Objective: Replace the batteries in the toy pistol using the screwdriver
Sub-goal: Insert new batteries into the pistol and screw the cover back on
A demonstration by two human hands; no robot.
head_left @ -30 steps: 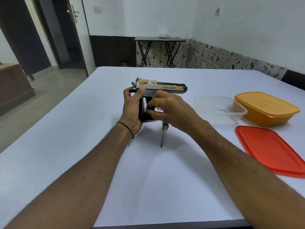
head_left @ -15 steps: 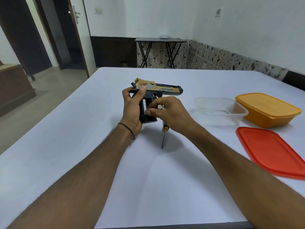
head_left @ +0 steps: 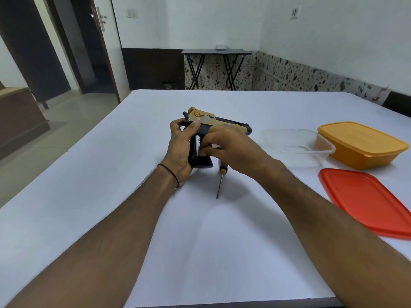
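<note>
**Desk:** Where is the toy pistol at this moment?

**Operator:** I see the toy pistol (head_left: 213, 121) lifted a little above the white table (head_left: 133, 196), near its middle. The gold slide is on top and the barrel goes toward the right. The bottom of the dark grip is close to the table, but I cannot tell if it touches.

**Desk:** And the hands?

**Operator:** The left hand (head_left: 180, 150) is wrapped around the grip from the left side, with the thumb lying up at the rear of the slide. The compartment in the grip is open toward me, and a white battery (head_left: 197, 144) stands inside it, along the grip. The right hand (head_left: 231, 150) comes from the right with curled fingers. Its thumb and index fingertip pinch at this battery. A small white thing (head_left: 216, 146) shows under the curled fingers, and I cannot say what it is.

**Desk:** The screwdriver?

**Operator:** The screwdriver (head_left: 219, 185) lies on the table just below the right hand, and no hand holds it. Its handle is partly hidden by that hand, and the thin shaft points toward me.

**Desk:** What else is around?

**Operator:** To the right is a clear plastic container (head_left: 298, 150), open, and just beside it an orange container (head_left: 360, 150) with its lid on. Nearer to me a red lid (head_left: 367, 203) lies flat. There is a black band (head_left: 171, 174) on the left wrist. Far behind, a folding table (head_left: 215, 52) stands by the wall.
</note>
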